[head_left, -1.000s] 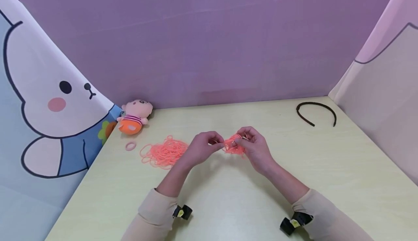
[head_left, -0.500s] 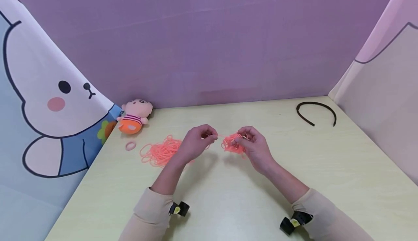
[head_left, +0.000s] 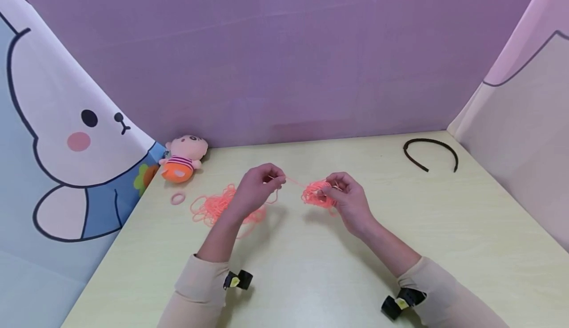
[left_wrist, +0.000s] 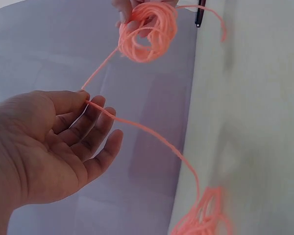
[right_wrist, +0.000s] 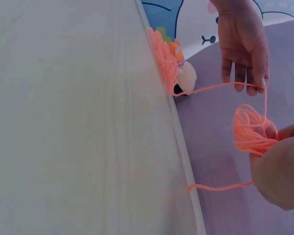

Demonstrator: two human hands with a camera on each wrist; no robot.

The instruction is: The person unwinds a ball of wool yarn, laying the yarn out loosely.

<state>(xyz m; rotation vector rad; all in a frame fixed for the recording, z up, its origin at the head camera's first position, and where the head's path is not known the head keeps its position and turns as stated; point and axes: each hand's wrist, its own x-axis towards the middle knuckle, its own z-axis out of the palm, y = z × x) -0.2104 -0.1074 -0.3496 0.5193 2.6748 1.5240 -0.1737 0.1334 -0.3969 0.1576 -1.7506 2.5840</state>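
My left hand [head_left: 258,187] pinches a single strand of coral yarn [left_wrist: 147,129] between thumb and forefinger, above the table. From those fingertips the strand runs taut to a looped bundle of yarn [head_left: 316,193]. That bundle is gripped in the fingers of my right hand [head_left: 351,202]. On the other side the strand sags down to a loose yarn pile [head_left: 215,207] on the table, partly hidden behind my left forearm in the head view. A loose tail of yarn [right_wrist: 220,187] hangs below my right hand in the right wrist view.
A plush doll [head_left: 183,160] in a striped top sits at the table's back left corner. In front of it lies a small pink ring [head_left: 178,198]. At the back right is a dark headband [head_left: 430,143]. Printed cloth walls [head_left: 284,61] close in the back and sides.
My left hand has moved left and slightly away from me, drawing out a longer strand between the hands. More of the pile shows beside my forearm. The right hand stays nearly in place.
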